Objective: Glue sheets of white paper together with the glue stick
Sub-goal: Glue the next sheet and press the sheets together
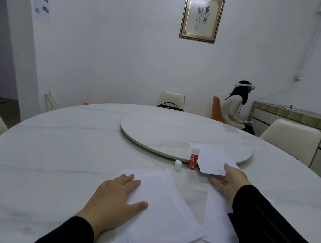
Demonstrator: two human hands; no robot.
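Observation:
A stack of white paper sheets (161, 212) lies on the table in front of me. My left hand (115, 196) rests flat on its left part, fingers spread. My right hand (231, 181) pinches the near edge of another white sheet (212, 159) between thumb and fingers, lifted slightly off the table. A further white sheet (217, 224) lies under my right forearm. The red glue stick (193, 158) stands upright, uncapped, just left of the held sheet. Its white cap (178, 165) stands on the table to its left.
The round white marble table (49, 151) has a raised turntable (174, 135) in its middle. Cream chairs stand around it, one (295, 140) at the right. A person (236, 107) sits on an orange chair by the far wall. A black bag (170, 106) lies on the far chair.

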